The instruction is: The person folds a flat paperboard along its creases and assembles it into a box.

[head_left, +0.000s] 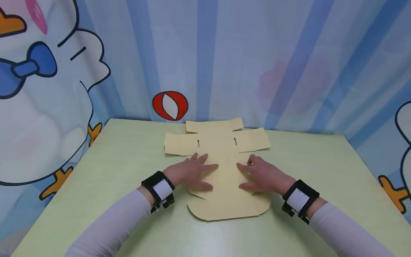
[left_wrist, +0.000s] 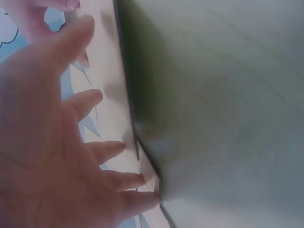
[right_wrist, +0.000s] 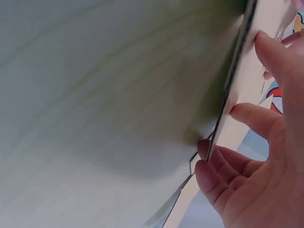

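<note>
Got a big fabric backdrop [head_left: 174,53] out back, softly creased, blue-striped and covered in cartoon prints. Next down, a smooth, pale green table [head_left: 135,150]. Lying around mid-table and out to the far edge, a tan cardboard sheet [head_left: 229,201], rounded at the near end, with 3 flaps at the far end. Coming in from the lower corners, 2 forearms in pale sleeves [head_left: 112,225], angled toward each other. On the card's left side, a left hand [head_left: 194,173], palm down, fingers straight and fanned wide, just touching the top face. Opposite that, a right hand [head_left: 261,173], with thumb and index stretched apart on top, other fingers bent round the card's edge. Also wearing 2 black wristbands [head_left: 158,188] with white patches. Tiniest bit: 2 short dark slots [head_left: 198,143] by the side flaps.
</note>
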Action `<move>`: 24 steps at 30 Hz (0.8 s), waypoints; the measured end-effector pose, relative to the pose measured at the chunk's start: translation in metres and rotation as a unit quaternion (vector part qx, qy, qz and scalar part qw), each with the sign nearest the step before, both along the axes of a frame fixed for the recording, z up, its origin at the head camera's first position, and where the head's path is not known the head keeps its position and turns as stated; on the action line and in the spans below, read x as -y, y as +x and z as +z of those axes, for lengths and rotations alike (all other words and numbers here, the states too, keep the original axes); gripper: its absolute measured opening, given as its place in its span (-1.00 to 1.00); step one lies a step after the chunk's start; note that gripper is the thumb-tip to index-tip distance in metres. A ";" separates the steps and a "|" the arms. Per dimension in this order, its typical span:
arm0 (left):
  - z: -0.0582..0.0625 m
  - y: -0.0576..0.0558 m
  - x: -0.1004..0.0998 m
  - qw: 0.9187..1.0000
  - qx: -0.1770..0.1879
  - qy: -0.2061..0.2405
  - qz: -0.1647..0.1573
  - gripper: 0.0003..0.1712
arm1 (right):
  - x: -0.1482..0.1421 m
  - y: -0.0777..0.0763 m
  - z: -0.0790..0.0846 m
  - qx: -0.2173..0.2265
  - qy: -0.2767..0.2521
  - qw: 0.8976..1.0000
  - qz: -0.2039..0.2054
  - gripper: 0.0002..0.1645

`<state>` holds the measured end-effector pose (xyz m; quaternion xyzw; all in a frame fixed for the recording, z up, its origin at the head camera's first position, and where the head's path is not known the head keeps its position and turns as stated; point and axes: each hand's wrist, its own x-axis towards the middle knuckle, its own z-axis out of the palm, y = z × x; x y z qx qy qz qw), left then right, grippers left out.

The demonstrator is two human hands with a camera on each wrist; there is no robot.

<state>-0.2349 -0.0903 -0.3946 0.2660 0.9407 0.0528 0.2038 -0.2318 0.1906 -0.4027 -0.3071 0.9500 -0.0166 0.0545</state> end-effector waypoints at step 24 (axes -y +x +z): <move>0.000 -0.001 -0.009 0.998 0.013 0.027 -0.049 -0.12 | -0.025 -0.106 0.018 0.028 -0.051 0.995 -0.081 -0.37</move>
